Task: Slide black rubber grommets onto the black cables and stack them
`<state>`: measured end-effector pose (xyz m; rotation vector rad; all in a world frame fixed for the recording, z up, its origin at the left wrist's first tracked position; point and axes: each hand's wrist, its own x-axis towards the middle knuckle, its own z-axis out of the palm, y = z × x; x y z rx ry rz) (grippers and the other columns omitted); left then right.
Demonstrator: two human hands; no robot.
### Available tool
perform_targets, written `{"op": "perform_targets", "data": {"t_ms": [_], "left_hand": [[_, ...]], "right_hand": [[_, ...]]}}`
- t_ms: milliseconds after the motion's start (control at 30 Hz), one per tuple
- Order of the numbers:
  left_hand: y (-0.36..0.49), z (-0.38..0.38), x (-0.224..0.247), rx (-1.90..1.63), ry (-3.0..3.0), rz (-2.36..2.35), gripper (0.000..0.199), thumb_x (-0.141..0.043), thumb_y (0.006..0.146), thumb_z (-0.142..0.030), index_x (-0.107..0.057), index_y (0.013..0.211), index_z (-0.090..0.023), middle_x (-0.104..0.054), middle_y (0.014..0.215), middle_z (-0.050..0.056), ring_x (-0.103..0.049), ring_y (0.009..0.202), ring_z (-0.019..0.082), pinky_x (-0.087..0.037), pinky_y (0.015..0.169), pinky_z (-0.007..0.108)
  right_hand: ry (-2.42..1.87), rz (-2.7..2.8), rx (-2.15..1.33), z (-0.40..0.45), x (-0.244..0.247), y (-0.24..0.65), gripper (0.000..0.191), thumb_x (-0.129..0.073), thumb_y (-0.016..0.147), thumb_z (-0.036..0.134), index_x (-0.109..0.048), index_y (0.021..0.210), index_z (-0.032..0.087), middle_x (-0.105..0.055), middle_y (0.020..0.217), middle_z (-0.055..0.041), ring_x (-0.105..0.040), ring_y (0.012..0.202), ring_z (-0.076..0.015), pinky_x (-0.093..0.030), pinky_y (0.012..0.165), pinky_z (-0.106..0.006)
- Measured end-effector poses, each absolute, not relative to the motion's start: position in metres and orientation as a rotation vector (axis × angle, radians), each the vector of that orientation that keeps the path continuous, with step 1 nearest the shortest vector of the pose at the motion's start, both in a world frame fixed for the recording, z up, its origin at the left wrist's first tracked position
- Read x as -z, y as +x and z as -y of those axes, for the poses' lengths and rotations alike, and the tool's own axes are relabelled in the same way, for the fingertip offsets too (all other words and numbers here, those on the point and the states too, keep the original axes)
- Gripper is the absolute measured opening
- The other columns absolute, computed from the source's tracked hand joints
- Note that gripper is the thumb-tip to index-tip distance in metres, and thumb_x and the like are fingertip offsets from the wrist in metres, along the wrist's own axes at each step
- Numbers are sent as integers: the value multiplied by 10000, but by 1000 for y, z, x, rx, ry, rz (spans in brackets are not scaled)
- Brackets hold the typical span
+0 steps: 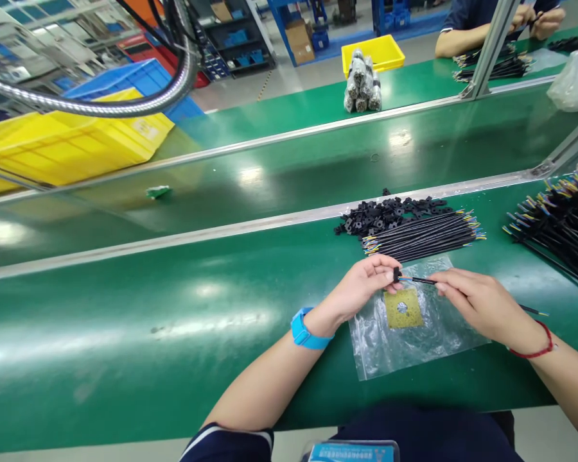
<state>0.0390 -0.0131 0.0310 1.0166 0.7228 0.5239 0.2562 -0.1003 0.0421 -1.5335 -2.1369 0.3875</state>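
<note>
Between thumb and fingers, my left hand pinches a small black plastic part. My right hand grips a black cable, whose thin coloured wires meet the black part; how far they go in cannot be told. The cable's other end sticks out beyond my right hand. Below both hands lies a clear plastic bag with a yellow square piece that has a round hole. Just past the hands are a bundle of cut black cables and a heap of small black parts.
A large pile of black cables lies at the right. Behind the metal rail are wrapped rolls, a yellow tray and yellow bins. A metal hose hangs at upper left. Another person's hands work at upper right.
</note>
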Motion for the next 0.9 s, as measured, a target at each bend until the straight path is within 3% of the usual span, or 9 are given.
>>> {"op": "perform_targets", "data": {"t_ms": [167, 433, 667, 800, 900], "left_hand": [[37, 16, -28, -527, 1002, -686, 294, -717, 723, -323, -584, 907, -137, -633, 713, 17, -605, 648, 103, -469, 650, 239], [45, 28, -32, -583, 1143, -763, 272, -719, 711, -263, -579, 915, -152, -629, 831, 23, -598, 729, 102, -480, 729, 252], [55, 37, -28, -656, 1199, -869, 210, -672, 748, -318, -579, 824, -146, -580, 613, -19, -559, 579, 104, -474, 629, 255], [53, 40, -24, -627, 1282, -813, 187, -633, 781, -311, -592, 855, -144, -612, 689, 9, -591, 616, 117, -486, 633, 260], [51, 41, -25, -608, 1548, -802, 105, -596, 805, -237, -622, 853, -148, -622, 791, 35, -602, 689, 130, -479, 651, 258]], "right_hand": [[-1566, 2165, -324, 101, -38, 255, 288, -374, 941, 256, -640, 1044, 213, -693, 974, -38, -652, 827, -153, -524, 725, -283], [-1526, 2198, -444, 104, -38, 244, 229, -392, 941, 253, -607, 1009, 213, -676, 922, -23, -630, 791, -139, -486, 684, -262], [-1544, 2170, -154, 105, -35, 242, 266, -363, 952, 261, -614, 987, 180, -658, 822, -51, -599, 687, -151, -413, 614, -267], [-1547, 2181, -551, 105, -40, 245, 311, -311, 966, 283, -596, 875, 195, -626, 752, -23, -554, 657, -133, -380, 609, -255], [-1574, 2109, -896, 104, -42, 247, 358, -312, 964, 352, -527, 723, 196, -508, 606, 18, -455, 563, -113, -338, 558, -238]]}}
